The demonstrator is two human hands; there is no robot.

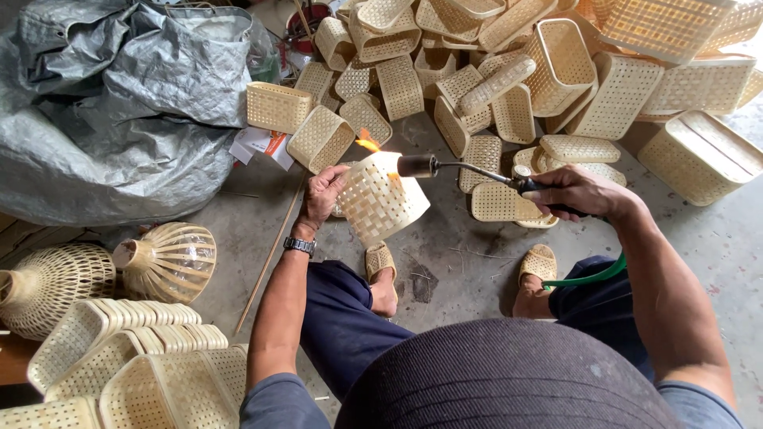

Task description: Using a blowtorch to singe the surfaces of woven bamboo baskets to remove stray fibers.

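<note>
A grey tarp fills the upper left of the frame, crumpled on the concrete floor. Across the top and upper right lies a heap of woven baskets, pale and boxy, tumbled any which way. At lower left a nested stack of the same baskets sits beside two rounded cane shades.

In the middle, the person sits with sandalled feet out. The left hand grips one basket by its side, tilted up off the floor. The right hand is clenched round the handle of a gas torch, its nozzle just beside the basket's top edge, with a small orange flame licking over the rim. A green hose trails from the torch past the right knee.

From here I'd worry about scorching: hold the flame too long in one spot and the thin weave could char or catch. The left fingers sit near the flame too, and the dry heap behind is close enough to take a stray lick.

Just left of the basket, by the tarp's edge, lies a small flat white-and-orange carton; its print is too small to make out.
</note>
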